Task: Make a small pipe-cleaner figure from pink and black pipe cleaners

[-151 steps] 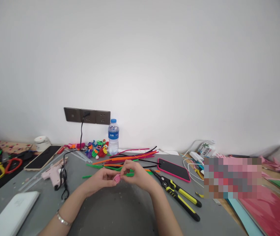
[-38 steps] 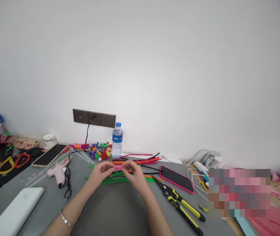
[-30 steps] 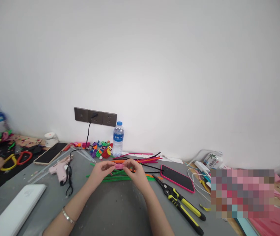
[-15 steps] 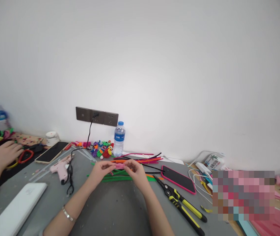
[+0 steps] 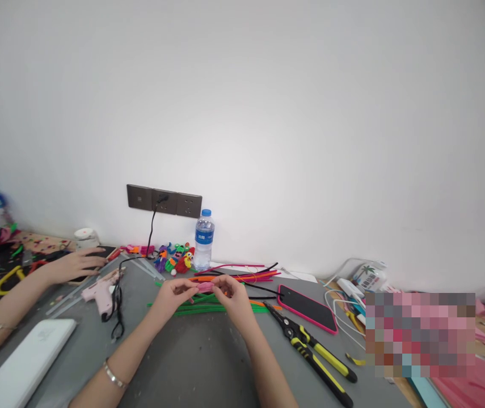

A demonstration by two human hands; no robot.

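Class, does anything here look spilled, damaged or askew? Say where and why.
No spill or damage stands out. Oddest: at left, the pink glue gun lies on its side beside bunched black cord, rather than propped up. A pixelated patch hides things at right.

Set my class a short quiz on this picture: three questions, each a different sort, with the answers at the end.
1. Multiple choice: what colour is the small piece held between the left hand and the right hand?
A) yellow
B) pink
C) black

2. True or false: the yellow-and-black pliers lie on the grey table, in neither hand.

3. Fill the gap: just right of the cluster of colourful figures, a clear ____ with a blue cap stands upright.

Key:
1. B
2. True
3. bottle
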